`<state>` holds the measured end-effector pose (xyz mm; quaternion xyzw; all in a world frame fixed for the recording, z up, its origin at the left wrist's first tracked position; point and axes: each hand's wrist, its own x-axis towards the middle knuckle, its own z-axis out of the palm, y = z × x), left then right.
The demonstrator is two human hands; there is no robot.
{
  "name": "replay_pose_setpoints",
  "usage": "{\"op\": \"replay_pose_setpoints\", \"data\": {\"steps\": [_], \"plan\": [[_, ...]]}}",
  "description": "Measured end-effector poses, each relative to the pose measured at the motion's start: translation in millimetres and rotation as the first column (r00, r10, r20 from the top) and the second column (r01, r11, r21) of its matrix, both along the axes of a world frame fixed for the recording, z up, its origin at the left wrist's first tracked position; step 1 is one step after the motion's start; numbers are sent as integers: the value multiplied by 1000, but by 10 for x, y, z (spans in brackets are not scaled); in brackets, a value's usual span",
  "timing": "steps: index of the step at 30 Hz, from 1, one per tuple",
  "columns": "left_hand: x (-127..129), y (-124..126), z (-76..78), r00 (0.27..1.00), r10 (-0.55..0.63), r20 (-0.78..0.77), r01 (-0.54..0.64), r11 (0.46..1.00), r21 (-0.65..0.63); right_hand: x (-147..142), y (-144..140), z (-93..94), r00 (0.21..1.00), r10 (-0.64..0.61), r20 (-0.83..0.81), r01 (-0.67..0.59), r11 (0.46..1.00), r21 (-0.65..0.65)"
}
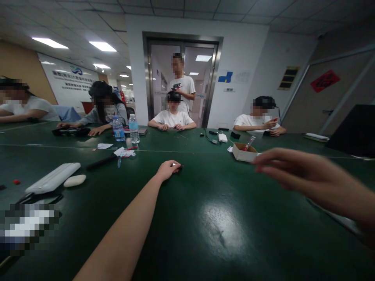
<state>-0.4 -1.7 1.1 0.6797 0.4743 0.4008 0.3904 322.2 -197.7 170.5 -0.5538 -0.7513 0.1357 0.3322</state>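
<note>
My left hand rests on the dark green table with its fingers curled down around a small dark object that has a pale part. The fingers cover most of it, so I cannot make out its kind. On the right, my right hand hangs above the table, slightly blurred, its fingers stretched to the left and nothing visible in them. Just beyond its fingertips stands a small open cardboard box with a clear and red stick-like item poking out.
At left lie a white case, a white oval object and a phone-like device. Farther back are two water bottles, papers and a white adapter with cables. Several people sit across the table; one person stands.
</note>
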Motion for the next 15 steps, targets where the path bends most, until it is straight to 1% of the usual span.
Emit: {"op": "replay_pose_setpoints", "data": {"steps": [1,2,3,4,6,7,8,9,11,12,15], "plan": [[4,-28,12,999,-38,-2,38,999,3,-231,175,-19,990,128,52,-125,990,-60],[8,-55,28,998,-65,6,65,998,0,-471,388,-89,966,245,87,-233,964,-128],[10,-79,46,997,-77,23,77,997,-6,-707,623,-204,937,336,95,-316,931,-181],[11,-96,63,996,-76,50,77,997,-13,-926,865,-351,933,352,75,-326,915,-237],[7,-103,86,993,-31,118,34,999,-25,-1290,1310,-681,961,278,-9,-259,882,-394],[0,-93,89,988,8,153,-3,999,-33,-1433,1492,-837,974,215,-74,-224,855,-468],[-9,-74,86,981,51,185,-43,998,-42,-1552,1641,-974,973,162,-163,-224,828,-514],[-20,-50,80,972,98,212,-89,995,-52,-1651,1755,-1088,957,116,-265,-245,814,-527],[-44,1,60,951,185,248,-175,983,-62,-1798,1895,-1249,900,35,-435,-277,815,-509],[-53,22,51,943,209,260,-200,978,-61,-1850,1931,-1304,865,10,-502,-294,820,-492],[-63,43,39,939,213,271,-204,977,-61,-1913,1962,-1412,757,-31,-653,-335,839,-428]]}}
